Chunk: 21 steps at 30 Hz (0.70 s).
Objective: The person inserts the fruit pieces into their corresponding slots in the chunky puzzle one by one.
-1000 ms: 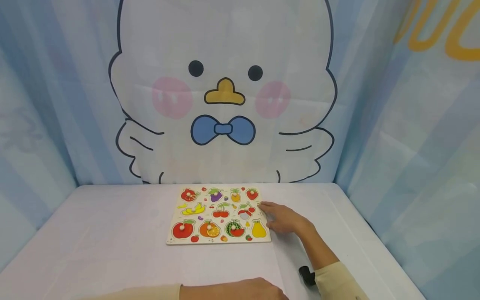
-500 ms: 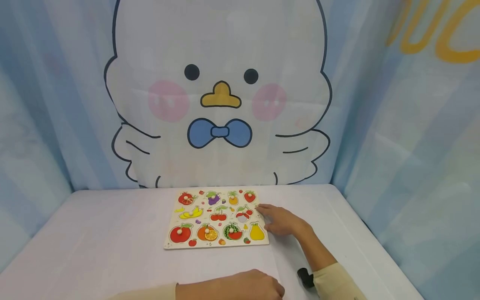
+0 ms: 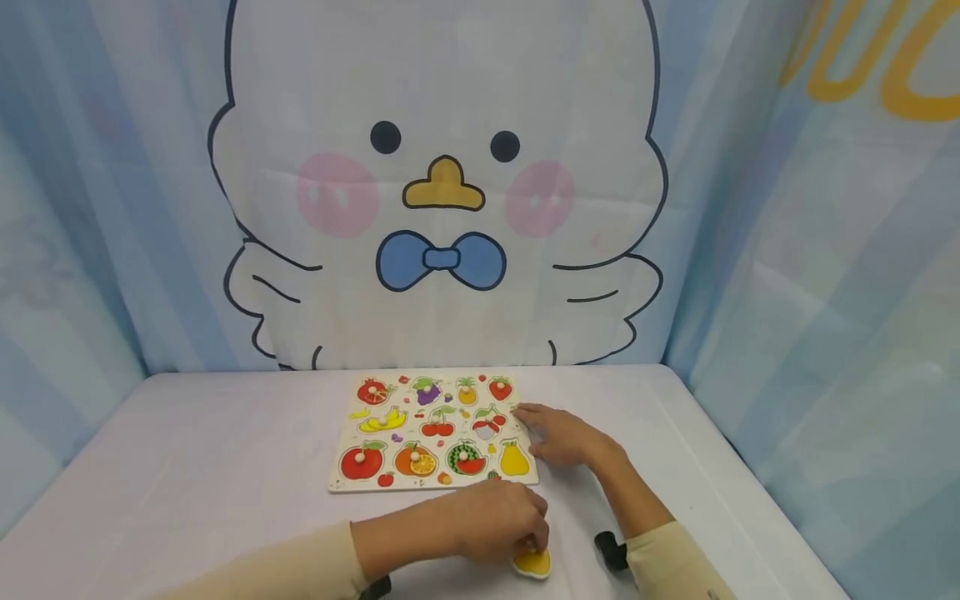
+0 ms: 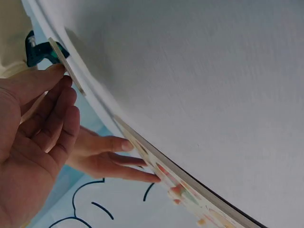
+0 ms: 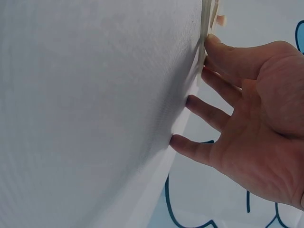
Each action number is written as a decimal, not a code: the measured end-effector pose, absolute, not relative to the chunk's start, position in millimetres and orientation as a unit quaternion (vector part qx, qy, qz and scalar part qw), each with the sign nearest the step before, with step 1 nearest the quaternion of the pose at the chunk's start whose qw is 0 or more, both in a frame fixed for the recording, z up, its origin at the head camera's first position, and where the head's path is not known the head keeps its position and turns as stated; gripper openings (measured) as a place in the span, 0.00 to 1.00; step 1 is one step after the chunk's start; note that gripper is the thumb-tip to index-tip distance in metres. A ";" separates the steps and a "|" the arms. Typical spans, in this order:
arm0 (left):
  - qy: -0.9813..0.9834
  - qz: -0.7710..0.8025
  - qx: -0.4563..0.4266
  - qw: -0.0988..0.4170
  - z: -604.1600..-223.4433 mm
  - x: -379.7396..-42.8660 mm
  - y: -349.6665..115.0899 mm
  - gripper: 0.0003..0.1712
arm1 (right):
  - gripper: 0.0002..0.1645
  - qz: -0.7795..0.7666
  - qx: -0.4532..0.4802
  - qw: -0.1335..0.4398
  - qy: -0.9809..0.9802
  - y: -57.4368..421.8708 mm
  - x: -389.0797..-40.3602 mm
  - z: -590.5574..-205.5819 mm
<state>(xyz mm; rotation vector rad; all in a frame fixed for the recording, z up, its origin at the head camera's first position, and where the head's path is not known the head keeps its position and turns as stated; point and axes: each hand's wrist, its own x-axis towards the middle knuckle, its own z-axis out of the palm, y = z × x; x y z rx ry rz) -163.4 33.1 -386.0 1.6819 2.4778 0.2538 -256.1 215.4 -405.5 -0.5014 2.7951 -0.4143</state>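
Near the front of the table my left hand (image 3: 495, 521) pinches a yellow puzzle piece (image 3: 532, 565) with a pale rim. In the left wrist view the piece (image 4: 69, 69) appears edge-on between thumb and fingers, off the table. A wooden fruit puzzle board (image 3: 420, 488) lies flat beyond that hand, most of its fruits bearing small knobs. The yellow pear (image 3: 514, 458) at its lower right shows no knob. My right hand (image 3: 562, 437) rests at the board's right edge. Seen from the right wrist, its thumb touches the board edge (image 5: 205, 42) and its fingers (image 5: 192, 149) are spread on the table.
A white cloth covers the table (image 3: 225, 467). Behind it hangs a curtain (image 3: 450, 325) with a cartoon bird, and more curtains close off both sides. A black device (image 3: 611, 550) sits by the right sleeve (image 3: 678, 558).
My left hand has moved up and forward from the bottom edge, bringing the yellow puzzle piece into view. My right hand stays at the board's edge.
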 end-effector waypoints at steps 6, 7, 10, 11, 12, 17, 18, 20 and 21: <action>0.844 0.097 0.524 0.060 -388.1 -182.5 28.3 0.08 | 0.39 -0.148 -0.173 0.139 0.964 216.3 -256.8 -406.1; 0.846 0.100 0.520 0.059 -389.2 -185.6 27.8 0.08 | 0.39 -0.148 -0.174 0.139 0.964 216.5 -256.9 -406.5; 0.854 0.109 0.505 0.058 -392.5 -195.6 26.3 0.08 | 0.39 -0.148 -0.179 0.137 0.963 217.4 -257.4 -407.5; 0.857 0.112 0.499 0.057 -393.5 -198.9 26.0 0.08 | 0.39 -0.149 -0.180 0.137 0.963 217.7 -257.4 -407.6; 0.860 0.115 0.494 0.056 -394.3 -202.2 25.7 0.08 | 0.39 -0.150 -0.181 0.136 0.962 218.0 -257.5 -407.5; 0.872 0.115 0.473 0.049 -397.1 -215.6 24.2 0.08 | 0.39 -0.156 -0.182 0.140 0.961 219.0 -257.6 -407.2; 0.874 0.116 0.470 0.049 -397.4 -217.5 23.9 0.08 | 0.39 -0.156 -0.182 0.140 0.961 219.1 -257.7 -407.1; 0.877 0.119 0.464 0.050 -398.0 -220.9 23.5 0.08 | 0.39 -0.157 -0.183 0.141 0.960 219.2 -258.0 -407.2; 0.877 0.120 0.462 0.049 -398.6 -222.7 23.1 0.08 | 0.39 -0.158 -0.184 0.141 0.960 219.2 -258.2 -407.3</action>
